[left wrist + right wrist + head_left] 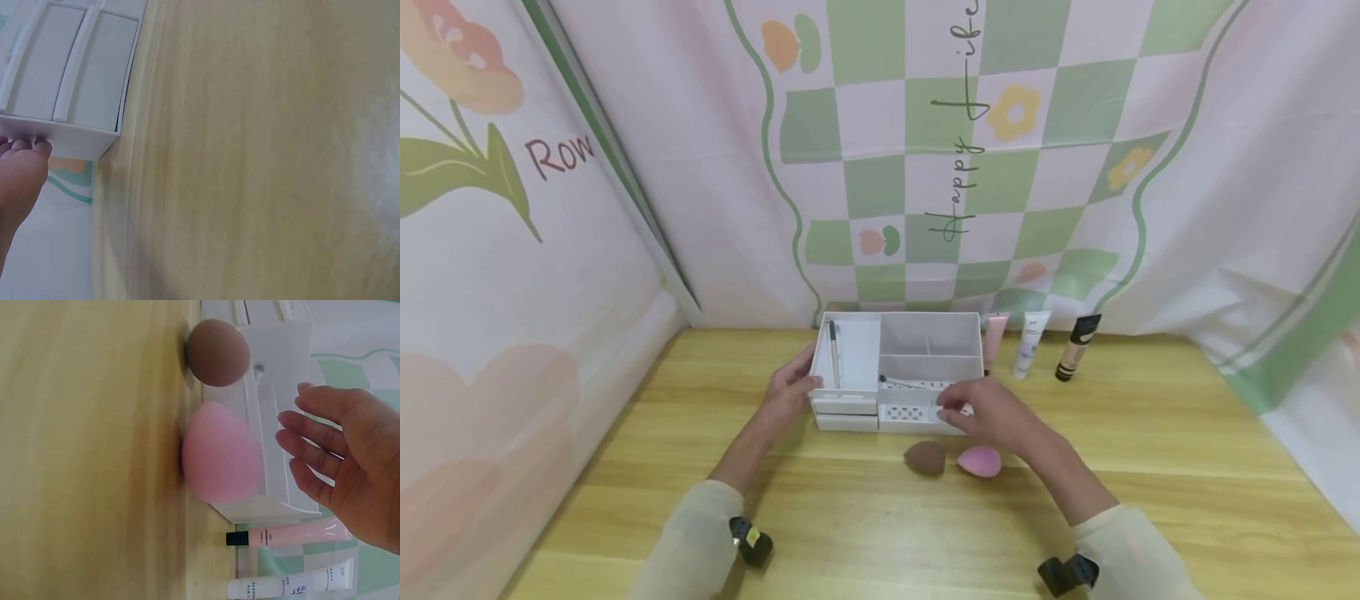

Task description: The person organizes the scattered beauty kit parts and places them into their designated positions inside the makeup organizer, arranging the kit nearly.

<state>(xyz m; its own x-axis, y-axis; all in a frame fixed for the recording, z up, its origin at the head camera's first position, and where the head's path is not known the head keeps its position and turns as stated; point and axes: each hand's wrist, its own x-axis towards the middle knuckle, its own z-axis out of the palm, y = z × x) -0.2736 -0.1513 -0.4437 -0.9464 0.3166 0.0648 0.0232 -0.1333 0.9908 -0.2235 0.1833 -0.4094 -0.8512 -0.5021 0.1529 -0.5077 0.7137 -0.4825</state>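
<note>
A white desktop organizer [856,398] stands against the back curtain, with small drawers on its left and divided compartments on its right. My left hand [790,385] grips its left side, thumb at the rim and fingers along the outer wall. Over the front right compartments hovers my right hand [988,408], its fingers [312,428] loosely bent with nothing between them in the right wrist view. Below that hand, a thin makeup brush [910,383] lies in a front compartment. Another slim brush [834,354] rests on the organizer's left top tray.
In front of the organizer lie a brown makeup sponge [927,458] and a pink makeup sponge [981,461]. To its right stand a pink tube [995,337], a white tube [1032,343] and a black-capped foundation tube [1078,347]. Curtains edge the wooden table [880,533].
</note>
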